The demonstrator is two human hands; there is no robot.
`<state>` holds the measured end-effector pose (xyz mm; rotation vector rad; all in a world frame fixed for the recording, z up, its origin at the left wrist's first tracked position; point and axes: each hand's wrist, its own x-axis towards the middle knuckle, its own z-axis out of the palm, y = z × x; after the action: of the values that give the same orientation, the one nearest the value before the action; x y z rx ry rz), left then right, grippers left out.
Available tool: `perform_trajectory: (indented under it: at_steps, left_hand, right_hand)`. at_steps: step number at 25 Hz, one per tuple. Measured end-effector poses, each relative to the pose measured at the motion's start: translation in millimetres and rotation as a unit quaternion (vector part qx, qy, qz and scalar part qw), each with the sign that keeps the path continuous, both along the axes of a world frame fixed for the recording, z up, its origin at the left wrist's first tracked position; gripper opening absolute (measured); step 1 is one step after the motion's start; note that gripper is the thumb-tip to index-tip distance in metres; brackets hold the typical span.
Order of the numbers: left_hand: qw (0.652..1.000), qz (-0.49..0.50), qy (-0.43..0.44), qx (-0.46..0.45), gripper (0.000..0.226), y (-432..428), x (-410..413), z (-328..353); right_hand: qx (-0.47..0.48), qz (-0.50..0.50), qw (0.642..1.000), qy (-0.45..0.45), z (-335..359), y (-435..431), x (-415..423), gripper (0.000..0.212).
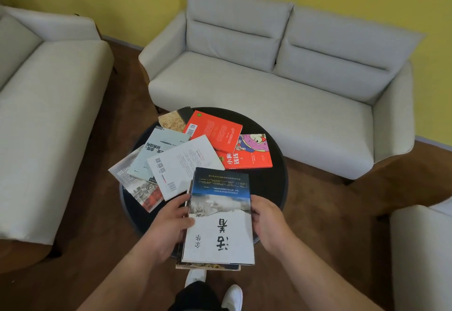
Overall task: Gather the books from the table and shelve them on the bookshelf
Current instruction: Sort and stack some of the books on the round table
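Up from the lower edge come two bare forearms. The left hand point(168, 222) lies against the left edge of a stack of books point(218, 232), thumb laid over the top cover and fingers tucked out of sight beneath; its grip is clasped on that stack. The stack sits at the near rim of the round dark table point(277, 183) and overhangs it toward the person. Whether it rests on the table or is lifted clear, I cannot tell.

The top book point(220, 188) has a dark blue band of small text at the far end, a cloudy grey picture across the middle, and a white half with large black brush characters. A darker lower book point(208, 266) peeks out under its near edge. The right hand point(269, 222) mirrors the left, wrist bent inward, fingers curled round the right edge, grip closed on the same stack.

Loose books fan across the table beyond. From the left:
- a grey photo-covered book point(137, 186)
- a pale blue-green book point(156, 150) overlapping the grey one
- a white book point(183, 164) with printed codes
- a tan book point(175, 118) at the far rim
- an orange-red book point(212, 129)
- a red cartoon book point(252, 151), partly under the orange-red one
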<state>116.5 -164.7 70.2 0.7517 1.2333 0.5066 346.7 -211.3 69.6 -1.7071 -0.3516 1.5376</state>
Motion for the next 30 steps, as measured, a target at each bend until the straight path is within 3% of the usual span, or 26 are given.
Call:
perform_trajectory:
  at_steps: [2,4,6,7,10,12,14,17,21,23,26,30]
  left_hand:
    - [0.992,-0.057,0.100,0.052,0.061,-3.0,1.7,-4.3]
    - [0.966,-0.120,0.193,0.122,0.049,-2.7,3.1,-4.8]
    - [0.943,-0.129,0.259,0.167,0.032,1.0,0.4,-9.6]
    - [0.938,-0.112,0.278,0.173,0.034,3.9,-2.2,-16.5]
    - [0.988,-0.001,0.151,-0.024,0.051,7.0,0.8,-29.7]
    - [0.990,-0.009,0.089,-0.105,0.049,3.9,4.4,-34.2]
    - [0.990,-0.003,0.057,-0.128,0.051,2.3,4.7,-42.2]
    - [0.986,0.023,-0.007,-0.166,0.061,2.1,5.6,-54.2]
    - [0.983,0.026,-0.044,-0.179,0.071,3.1,5.5,-66.3]
    - [0.984,0.023,-0.036,-0.175,0.069,3.5,8.5,-68.5]
    - [0.983,0.014,-0.051,-0.175,0.067,3.9,25.2,-65.7]
    - [0.987,-0.027,-0.064,-0.147,0.067,20.5,59.9,-60.0]
  right_hand:
    - [0.009,0.090,0.990,-0.104,-3.6,2.7,-7.5,0.014]
    - [0.009,0.139,0.968,-0.207,-5.7,5.7,-14.0,0.023]
    - [-0.012,0.154,0.962,-0.225,-10.0,7.3,-15.1,0.036]
    - [-0.021,0.159,0.964,-0.211,-12.1,6.9,-15.8,0.038]
    - [-0.048,0.168,0.974,-0.142,-18.2,6.4,-20.7,0.041]
    - [-0.058,0.149,0.983,-0.091,-22.6,4.9,-25.5,0.042]
    - [-0.062,0.089,0.993,-0.041,-32.1,2.2,-26.9,0.045]
    - [-0.106,0.049,0.991,0.057,-59.6,-3.2,-20.5,0.096]
    - [-0.119,0.019,0.979,0.162,-58.6,-2.3,-22.8,0.069]
    - [-0.129,-0.001,0.973,0.193,-59.7,-1.5,-20.6,0.070]
    - [-0.127,-0.024,0.971,0.200,-59.9,-2.3,-7.5,0.076]
    - [-0.112,-0.051,0.975,0.185,-53.6,5.6,21.7,0.068]
